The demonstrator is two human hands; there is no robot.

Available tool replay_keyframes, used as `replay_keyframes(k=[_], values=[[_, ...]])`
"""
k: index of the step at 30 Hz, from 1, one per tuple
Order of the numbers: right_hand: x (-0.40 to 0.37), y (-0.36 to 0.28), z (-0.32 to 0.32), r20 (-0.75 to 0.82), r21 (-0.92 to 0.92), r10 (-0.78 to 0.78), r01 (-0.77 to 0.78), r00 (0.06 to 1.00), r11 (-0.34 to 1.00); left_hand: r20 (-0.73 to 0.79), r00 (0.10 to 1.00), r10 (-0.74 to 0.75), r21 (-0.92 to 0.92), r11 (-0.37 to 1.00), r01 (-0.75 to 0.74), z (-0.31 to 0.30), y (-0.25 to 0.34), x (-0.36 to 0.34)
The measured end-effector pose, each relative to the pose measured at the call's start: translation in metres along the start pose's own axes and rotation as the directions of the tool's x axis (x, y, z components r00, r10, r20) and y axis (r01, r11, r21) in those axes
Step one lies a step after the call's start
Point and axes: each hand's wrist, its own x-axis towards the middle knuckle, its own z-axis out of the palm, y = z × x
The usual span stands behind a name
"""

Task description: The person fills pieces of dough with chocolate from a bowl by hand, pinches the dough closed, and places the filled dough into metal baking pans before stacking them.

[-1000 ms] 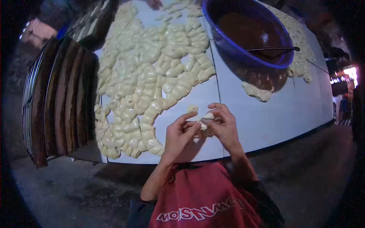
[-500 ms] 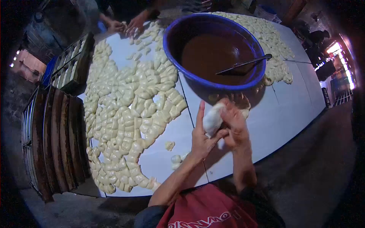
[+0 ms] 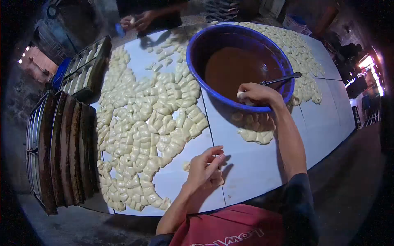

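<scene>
My right hand [image 3: 260, 95] is over the near rim of the blue tub [image 3: 223, 95], closed on a small pale dough piece [image 3: 241, 95]. Brown filling [image 3: 232, 67] fills the tub's lower part, and a dark-handled spoon [image 3: 283, 78] rests in it. My left hand [image 3: 205, 168] hovers low over the white table, thumb and fingers apart, with nothing visible between them. A small dough piece [image 3: 186, 166] lies beside its wrist; what lies beneath the palm is partly hidden. Under the tub's near side sits a cluster of dough pieces [image 3: 256, 135].
A wide spread of shiny dough pieces [image 3: 143, 123] covers the table's left side, with more [image 3: 303, 65] at the far right. Stacked wooden trays [image 3: 61, 151] and a filled tray [image 3: 84, 69] stand at the left. Across the table are another person's hands [image 3: 137, 20].
My hands have come apart after being together round a white dough lump. The right went up to the tub; the left dropped leftward to the table. The other person's hands rose off the dough.
</scene>
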Motion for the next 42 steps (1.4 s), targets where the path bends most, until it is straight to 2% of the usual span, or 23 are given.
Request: replay_keyframes(k=[1,4,5,6,8,9,13,14,17,20,22,24,26,28,29,32,34,36,37,38,39,41,42], values=[[0.001,0.004,0.000,-0.032,0.049,0.013,-0.012,0.999,0.999,-0.009,0.999,-0.044,-0.031,0.999,0.044,0.002,-0.003,0.003],[-0.004,-0.003,0.009,-0.040,-0.087,-0.089,0.085,0.995,0.993,0.033,0.998,0.055,-0.065,0.996,-0.053,0.008,-0.004,0.010],[-0.013,-0.005,0.005,-0.081,0.062,-0.147,0.152,0.986,0.986,0.059,0.998,0.011,-0.001,1.000,-0.011,0.009,0.003,0.012],[-0.022,-0.012,0.002,-0.137,0.315,-0.155,0.192,0.978,0.930,0.064,0.998,0.024,-0.032,0.999,-0.022,0.010,0.004,0.015],[-0.044,-0.026,-0.002,-0.240,0.734,-0.125,0.264,0.963,0.626,0.073,0.996,0.047,-0.091,0.995,-0.040,0.014,0.004,0.022],[-0.059,-0.037,-0.003,-0.280,0.821,-0.107,0.296,0.954,0.488,0.072,0.993,0.089,-0.093,0.992,-0.082,0.017,-0.003,0.029],[-0.087,-0.064,0.038,-0.357,0.933,-0.041,0.358,0.933,0.025,-0.014,0.997,0.078,-0.516,0.854,-0.074,0.034,0.021,0.047],[-0.083,-0.056,0.056,-0.360,0.933,-0.128,0.358,0.924,-0.043,0.007,0.997,0.078,-0.620,0.782,-0.057,0.037,0.022,0.050],[-0.088,-0.059,0.107,-0.399,0.913,0.001,0.398,0.917,-0.091,0.032,0.999,0.033,-0.821,0.571,0.007,0.035,0.018,0.047],[-0.109,-0.064,0.135,-0.390,0.913,0.016,0.389,0.921,-0.120,-0.073,0.997,-0.028,-0.785,0.618,-0.040,0.025,-0.012,0.041],[-0.115,-0.059,0.162,-0.445,0.892,-0.027,0.445,0.895,0.072,-0.136,0.981,-0.135,-0.837,0.545,-0.041,0.013,-0.015,0.029],[-0.128,-0.083,0.184,-0.550,0.743,0.019,0.479,0.835,0.467,-0.209,0.968,-0.135,-0.696,0.716,-0.050,0.004,-0.015,0.019],[-0.132,-0.100,0.192,-0.670,0.487,-0.029,0.469,0.742,0.737,-0.216,0.970,-0.115,-0.667,0.743,-0.060,0.003,-0.020,0.012],[-0.130,-0.107,0.205,-0.729,0.364,-0.061,0.462,0.682,0.809,-0.227,0.971,-0.072,-0.660,0.745,-0.099,0.004,-0.023,0.008],[-0.122,-0.103,0.214,-0.821,0.170,-0.141,0.473,0.553,0.864,-0.235,0.971,-0.043,-0.670,0.731,-0.129,0.004,-0.025,0.006],[-0.121,-0.107,0.217,-0.781,0.304,-0.065,0.470,0.621,0.829,-0.249,0.968,-0.028,-0.658,0.738,-0.148,0.000,-0.021,0.000],[-0.121,-0.113,0.219,-0.701,0.554,0.059,0.490,0.711,0.673,-0.225,0.974,-0.036,-0.620,0.776,-0.115,-0.007,-0.026,0.005],[-0.123,-0.112,0.219,-0.562,0.772,0.137,0.457,0.816,0.442,-0.171,0.984,-0.058,-0.564,0.824,-0.050,-0.018,-0.023,0.005],[-0.128,-0.108,0.215,-0.523,0.779,0.043,0.457,0.851,0.429,-0.150,0.987,-0.050,-0.558,0.829,-0.043,-0.023,-0.019,0.003],[-0.134,-0.110,0.213,-0.541,0.721,-0.012,0.471,0.841,0.509,-0.129,0.991,-0.043,-0.552,0.833,-0.036,-0.029,-0.015,0.001],[-0.147,-0.121,0.203,-0.552,0.654,-0.070,0.483,0.831,0.583,-0.143,0.988,-0.061,-0.417,0.909,-0.005,-0.038,-0.014,0.001],[-0.149,-0.116,0.204,-0.583,0.508,-0.169,0.519,0.795,0.688,-0.118,0.992,-0.047,-0.498,0.867,-0.018,-0.037,-0.006,-0.008],[-0.140,-0.107,0.213,-0.667,0.460,-0.187,0.596,0.721,0.658,-0.099,0.994,-0.039,-0.537,0.843,-0.020,-0.033,-0.004,-0.012]])
